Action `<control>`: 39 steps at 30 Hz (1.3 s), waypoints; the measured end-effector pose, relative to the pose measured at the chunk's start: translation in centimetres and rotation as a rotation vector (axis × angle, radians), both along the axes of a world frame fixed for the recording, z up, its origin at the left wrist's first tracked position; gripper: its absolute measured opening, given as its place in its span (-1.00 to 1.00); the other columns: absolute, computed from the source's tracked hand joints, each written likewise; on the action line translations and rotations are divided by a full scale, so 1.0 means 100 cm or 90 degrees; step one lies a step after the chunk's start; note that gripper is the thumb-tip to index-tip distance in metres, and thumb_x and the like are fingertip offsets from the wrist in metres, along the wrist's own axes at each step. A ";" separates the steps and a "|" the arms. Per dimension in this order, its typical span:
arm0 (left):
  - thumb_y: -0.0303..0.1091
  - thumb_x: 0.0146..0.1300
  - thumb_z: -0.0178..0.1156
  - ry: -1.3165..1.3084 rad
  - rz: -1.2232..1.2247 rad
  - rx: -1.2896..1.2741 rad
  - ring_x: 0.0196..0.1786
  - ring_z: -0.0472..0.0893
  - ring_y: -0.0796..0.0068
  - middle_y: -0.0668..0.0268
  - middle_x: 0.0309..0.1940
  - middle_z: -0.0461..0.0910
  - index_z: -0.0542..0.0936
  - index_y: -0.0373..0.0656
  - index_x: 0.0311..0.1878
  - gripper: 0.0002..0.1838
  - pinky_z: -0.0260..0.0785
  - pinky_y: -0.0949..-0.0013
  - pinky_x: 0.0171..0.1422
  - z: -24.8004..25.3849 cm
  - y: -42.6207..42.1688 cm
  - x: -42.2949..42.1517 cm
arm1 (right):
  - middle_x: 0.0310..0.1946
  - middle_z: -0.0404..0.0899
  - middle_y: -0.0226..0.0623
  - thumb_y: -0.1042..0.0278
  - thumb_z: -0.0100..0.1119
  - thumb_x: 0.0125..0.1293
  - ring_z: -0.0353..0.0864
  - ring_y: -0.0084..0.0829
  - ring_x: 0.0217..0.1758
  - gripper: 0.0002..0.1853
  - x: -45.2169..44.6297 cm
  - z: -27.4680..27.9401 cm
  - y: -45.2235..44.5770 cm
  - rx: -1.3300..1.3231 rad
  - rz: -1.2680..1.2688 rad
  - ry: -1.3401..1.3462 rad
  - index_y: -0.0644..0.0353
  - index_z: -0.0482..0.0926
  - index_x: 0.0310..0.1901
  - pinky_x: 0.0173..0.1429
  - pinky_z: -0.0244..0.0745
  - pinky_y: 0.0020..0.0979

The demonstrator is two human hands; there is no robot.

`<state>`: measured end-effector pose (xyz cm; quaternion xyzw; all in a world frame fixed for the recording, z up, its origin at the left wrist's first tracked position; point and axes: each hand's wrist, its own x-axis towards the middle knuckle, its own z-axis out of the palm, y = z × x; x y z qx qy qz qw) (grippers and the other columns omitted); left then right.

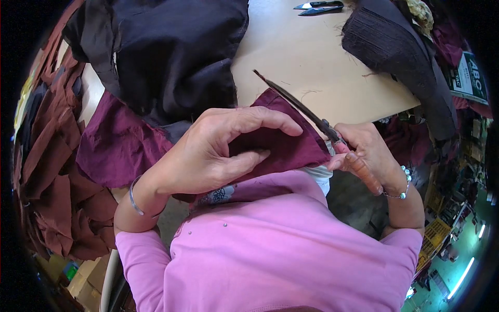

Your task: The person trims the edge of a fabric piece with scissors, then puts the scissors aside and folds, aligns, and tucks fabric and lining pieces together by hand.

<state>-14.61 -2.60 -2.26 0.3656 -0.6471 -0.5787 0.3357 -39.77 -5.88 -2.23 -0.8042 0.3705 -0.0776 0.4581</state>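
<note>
My right hand (366,156) is closed round the handles of dark scissors (296,104), whose blades point up and to the left. The blades lie along the right edge of a maroon cloth piece (280,138); whether they cut into it I cannot tell. Over the left part of that cloth is my left hand (223,143), its thumb and index finger spread apart; its other fingers are mostly hidden. Another maroon cloth (119,140) hangs at the table edge, left of my left wrist.
Black fabric (176,57) covers the table's left side, and a dark frayed piece (395,52) lies right. Thread snips (319,8) rest at the far edge of the tan tabletop (291,47). Brown cloth strips (57,192) hang at left. A yellow crate (435,236) stands lower right.
</note>
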 end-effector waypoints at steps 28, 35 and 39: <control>-0.64 0.03 0.06 0.225 0.484 -0.007 0.00 0.46 0.49 0.25 -0.02 0.43 0.34 -0.33 0.09 -0.53 0.30 0.45 0.14 -0.005 0.046 0.100 | -0.45 0.52 -0.03 0.19 0.19 0.06 0.52 -0.06 -0.36 -0.68 -0.006 -0.013 -0.044 -0.236 -0.141 0.232 0.29 0.48 -0.29 -0.29 0.40 -0.22; -0.53 0.13 0.08 -0.214 0.218 -0.098 -0.01 0.47 0.42 0.26 -0.05 0.48 0.35 -0.24 0.13 -0.56 0.32 0.41 0.10 0.005 0.040 0.071 | -0.44 0.46 -0.01 0.30 0.17 0.08 0.49 -0.06 -0.39 -0.74 0.016 -0.015 -0.063 -0.215 -0.170 0.139 0.32 0.43 -0.31 -0.32 0.37 -0.27; -0.50 0.15 0.11 0.078 0.198 0.007 0.05 0.45 0.41 0.25 0.11 0.39 0.32 -0.18 0.19 -0.51 0.30 0.37 0.12 0.012 0.048 0.062 | -0.42 0.46 -0.03 0.33 0.20 0.05 0.46 -0.11 -0.41 -0.73 0.013 -0.035 -0.054 -0.274 -0.153 0.116 0.35 0.41 -0.33 -0.31 0.37 -0.27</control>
